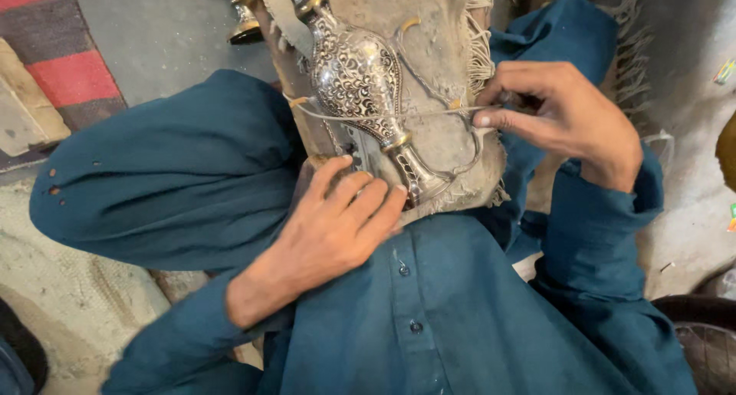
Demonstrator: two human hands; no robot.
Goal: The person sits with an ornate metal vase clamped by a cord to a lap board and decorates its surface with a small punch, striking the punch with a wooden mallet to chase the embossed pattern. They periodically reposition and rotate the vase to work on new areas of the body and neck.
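Buttoned down my chest, my teal shirt (429, 303) fills the near view, and just above it my left hand (337, 226) lies flat and open, fingers together, pressing the foot of the engraved metal vase (360, 80) against the frayed cloth pad (445, 146) on my lap. The vase lies tilted, neck away from me, its black-and-silver scrollwork facing up. My right hand (563, 119) is closed in a pinch on a thin wire (399, 115) drawn taut across the vase's belly (its far end is hidden near my left knee). To do this well, I judge I must keep the left palm firm so the vase cannot roll, and hold the wire level. Farther out sit the grey floor (169, 27) and a red-striped rug (61, 65).
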